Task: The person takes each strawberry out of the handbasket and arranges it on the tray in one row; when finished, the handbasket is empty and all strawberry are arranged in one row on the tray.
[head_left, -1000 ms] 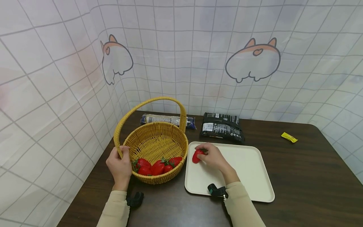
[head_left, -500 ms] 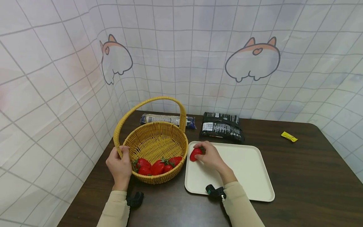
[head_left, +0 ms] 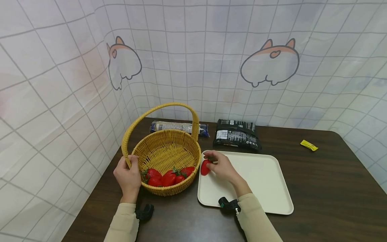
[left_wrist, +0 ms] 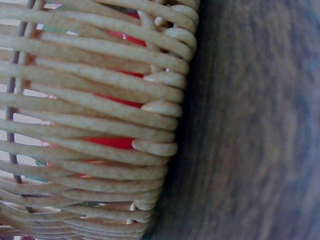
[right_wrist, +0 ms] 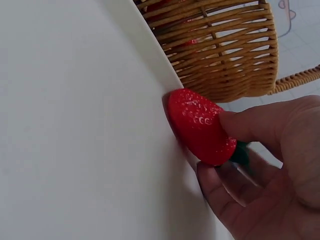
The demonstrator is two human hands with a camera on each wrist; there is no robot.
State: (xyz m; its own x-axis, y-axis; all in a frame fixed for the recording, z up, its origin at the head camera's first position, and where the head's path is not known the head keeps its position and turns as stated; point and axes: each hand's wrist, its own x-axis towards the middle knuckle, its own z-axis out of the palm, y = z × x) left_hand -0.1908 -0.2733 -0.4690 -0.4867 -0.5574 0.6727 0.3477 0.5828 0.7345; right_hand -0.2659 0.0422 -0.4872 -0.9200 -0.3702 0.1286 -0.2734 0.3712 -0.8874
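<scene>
My left hand (head_left: pixel 129 174) grips the base of the handle of a yellow wicker basket (head_left: pixel 169 191), at its left side. Several red strawberries (head_left: pixel 168 178) with green leaves lie in the near part of the basket. Between the thumb and fingers of my right hand (head_left: pixel 222 168) is one more strawberry (right_wrist: pixel 200 125), low over the left edge of a white tray (head_left: pixel 257 181). Its tip points away from the palm, and its green leaves show near the fingers. Through the weave in the left wrist view, red patches of strawberry (left_wrist: pixel 110 142) show.
Behind the basket lies a long blue-and-clear packet (head_left: pixel 178 127). A black packet (head_left: pixel 237 134) lies behind the tray, and a small yellow wrapper (head_left: pixel 309 145) at the right. A white grid-patterned curtain (head_left: pixel 217 67) stands along the back of the dark table (head_left: pixel 326 188).
My right hand has shifted a little to the left with the strawberry, toward the tray's left edge, and the strawberry has turned slightly. The left hand and basket stay put.
</scene>
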